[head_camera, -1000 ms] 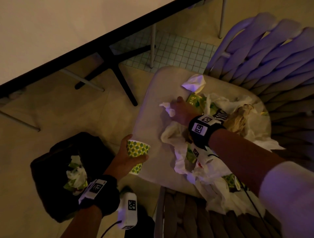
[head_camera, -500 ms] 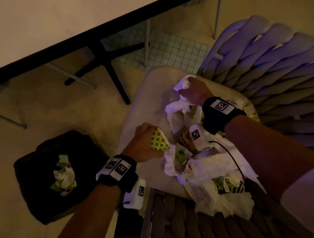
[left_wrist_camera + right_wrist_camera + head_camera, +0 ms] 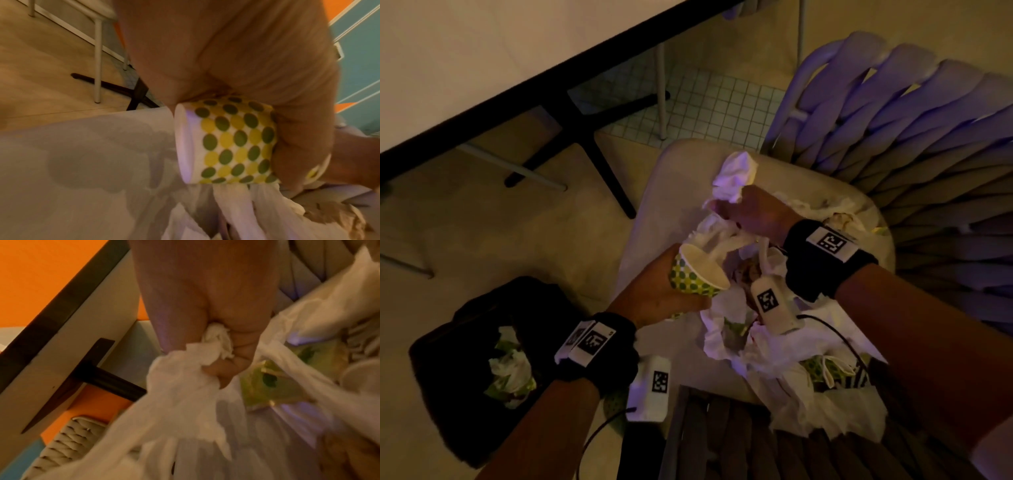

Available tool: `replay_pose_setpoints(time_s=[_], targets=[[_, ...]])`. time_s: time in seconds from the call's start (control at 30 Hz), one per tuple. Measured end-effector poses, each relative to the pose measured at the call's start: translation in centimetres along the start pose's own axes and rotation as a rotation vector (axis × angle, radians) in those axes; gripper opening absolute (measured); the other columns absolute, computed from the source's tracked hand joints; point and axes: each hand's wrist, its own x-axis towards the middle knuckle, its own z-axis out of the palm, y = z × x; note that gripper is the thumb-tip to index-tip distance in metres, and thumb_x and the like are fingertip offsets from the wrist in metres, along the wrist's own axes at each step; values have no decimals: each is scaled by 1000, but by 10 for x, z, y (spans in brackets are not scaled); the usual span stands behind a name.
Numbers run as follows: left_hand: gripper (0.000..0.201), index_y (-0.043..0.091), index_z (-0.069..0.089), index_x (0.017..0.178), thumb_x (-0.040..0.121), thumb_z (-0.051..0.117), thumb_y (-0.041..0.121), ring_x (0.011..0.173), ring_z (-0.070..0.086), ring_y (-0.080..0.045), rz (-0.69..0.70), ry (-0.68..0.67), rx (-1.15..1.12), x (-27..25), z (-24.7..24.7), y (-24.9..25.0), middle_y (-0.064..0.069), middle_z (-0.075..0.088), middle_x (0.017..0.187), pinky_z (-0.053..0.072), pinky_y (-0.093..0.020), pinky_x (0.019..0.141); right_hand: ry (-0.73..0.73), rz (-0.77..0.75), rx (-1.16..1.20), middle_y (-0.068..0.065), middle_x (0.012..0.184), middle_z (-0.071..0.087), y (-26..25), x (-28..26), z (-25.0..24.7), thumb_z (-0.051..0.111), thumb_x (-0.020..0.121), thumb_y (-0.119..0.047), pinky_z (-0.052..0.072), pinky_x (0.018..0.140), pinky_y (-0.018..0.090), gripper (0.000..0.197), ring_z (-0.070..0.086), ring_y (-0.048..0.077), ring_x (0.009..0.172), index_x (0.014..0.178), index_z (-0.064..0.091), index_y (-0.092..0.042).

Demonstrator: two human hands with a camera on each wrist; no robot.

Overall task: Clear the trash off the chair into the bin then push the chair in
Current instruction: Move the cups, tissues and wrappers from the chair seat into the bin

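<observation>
**Both hands loading up before the trip to the bin**

The left hand (image 3: 654,291) is wrapping its fingers round a dotted paper cup (image 3: 697,270), tipping it so the open mouth is facing up and right toward the pile. My guess is the cup is being held like that to use as a scoop, or just to carry along with the rest.

The right hand (image 3: 751,214) is bunching white napkins (image 3: 734,176) tight in its fist at the far side of the chair seat (image 3: 654,212), with more paper trailing down from the grip. Grabbing a whole wad probably saves trips.

Most of the trash pile (image 3: 774,349) is still sitting on the near right part of the seat. The black bin (image 3: 448,377) is waiting on the floor at near left, already holding some crumpled paper, so it's an easy swing over. The chair isn't pushed in yet.
</observation>
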Motion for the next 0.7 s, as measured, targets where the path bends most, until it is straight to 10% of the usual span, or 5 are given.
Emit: replay_pose_setpoints(time_s=[0.17,0.3,0.43,0.7], targets=[[91,40,37,130,58,89,17,100,61,7,-77,38,8,-19,-21,-20,17,58,116,52,-16,82,346,97,-46,8,111,58,-5,25,-36,61,84,-35,44,81,28,52,58,24,103,125,46,-8],[76,35,51,122,58,89,17,101,66,-1,-163,65,-18,-34,-33,-35,13,70,111,55,-31,90,198,283,-349,19,140,46,-15,50,-49,58,86,-48,41,95,35,70,48,34,126,136,39,-3],[85,26,49,127,51,89,27,104,66,-8,-205,118,-89,-48,-41,-42,3,67,118,55,-35,90,68,348,-531,19,139,48,-19,63,-36,52,89,-50,40,101,37,63,47,33,128,133,48,-4],[75,17,49,126,60,85,11,85,68,4,-210,263,-263,-80,-57,-53,4,68,108,52,-11,65,81,233,-530,8,108,63,-45,48,-21,74,69,-35,45,74,31,36,61,30,104,97,61,-17]])
